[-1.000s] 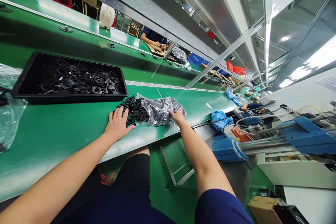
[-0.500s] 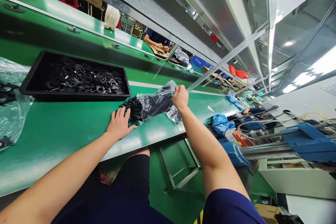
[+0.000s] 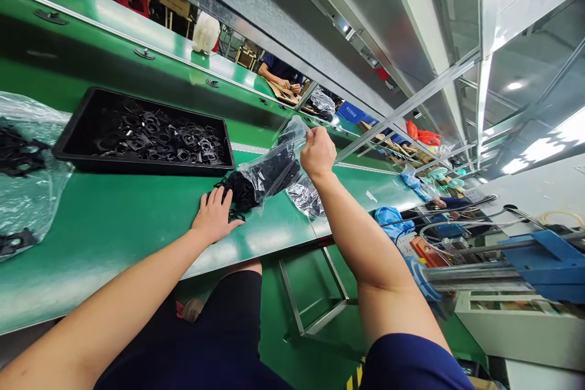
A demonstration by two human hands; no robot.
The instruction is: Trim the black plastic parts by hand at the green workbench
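A clear plastic bag [image 3: 274, 172] of black parts lies tilted on the green bench, its far end lifted. My right hand [image 3: 319, 151] is closed on that raised end. Black parts [image 3: 241, 191] spill from the bag's near, open end. Against them rests my left hand [image 3: 214, 216], its fingers spread and palm toward the bench. Left of the bag is a black tray [image 3: 150, 166] holding a heap of similar black parts.
Another clear bag with black parts [image 3: 27, 158] lies at the far left. The green bench [image 3: 132, 231] ends in front of my legs. A metal frame crosses overhead. Blue machinery [image 3: 543, 262] stands at the right; a person's hands [image 3: 290, 85] are across the line.
My right hand has raised the bag's far end slightly, so the bag slopes more steeply. The bench and tray appear shifted a little to the right.
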